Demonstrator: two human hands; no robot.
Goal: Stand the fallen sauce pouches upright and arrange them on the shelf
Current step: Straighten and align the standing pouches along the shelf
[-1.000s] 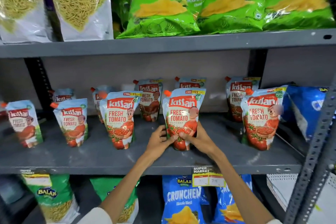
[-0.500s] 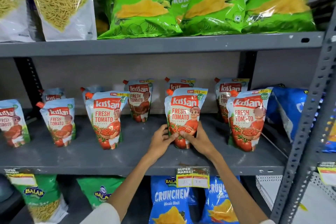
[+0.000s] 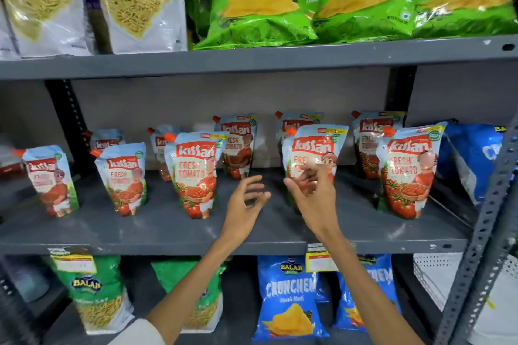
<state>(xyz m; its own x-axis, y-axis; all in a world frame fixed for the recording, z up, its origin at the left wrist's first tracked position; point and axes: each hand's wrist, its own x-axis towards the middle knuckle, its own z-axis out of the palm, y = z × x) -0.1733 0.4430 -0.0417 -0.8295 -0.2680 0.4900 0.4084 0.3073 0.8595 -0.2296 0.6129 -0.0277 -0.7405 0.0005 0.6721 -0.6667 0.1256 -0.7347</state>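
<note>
Several Kissan tomato sauce pouches stand upright in two rows on the grey middle shelf (image 3: pixel 157 230). The front-row pouch (image 3: pixel 314 145) right of centre stands on its own, partly behind my right hand (image 3: pixel 314 193). That hand is open, fingers spread, just in front of the pouch and apart from it. My left hand (image 3: pixel 246 202) hovers open over bare shelf, between that pouch and the front pouch (image 3: pixel 196 173) to its left. Another front pouch (image 3: pixel 406 171) stands at the right. No fallen pouch is in view.
Green Crunchex bags (image 3: pixel 350 3) and sev bags (image 3: pixel 134 0) fill the upper shelf. A blue snack bag (image 3: pixel 473 159) leans at the middle shelf's right end. Blue and green bags (image 3: pixel 288 297) stand below. A perforated steel upright (image 3: pixel 487 218) runs down the right.
Both hands have let go of the centre-right front pouch and pulled back from it with fingers spread. The pouch stays upright. The camera has shifted, so the shelf appears further right.
</note>
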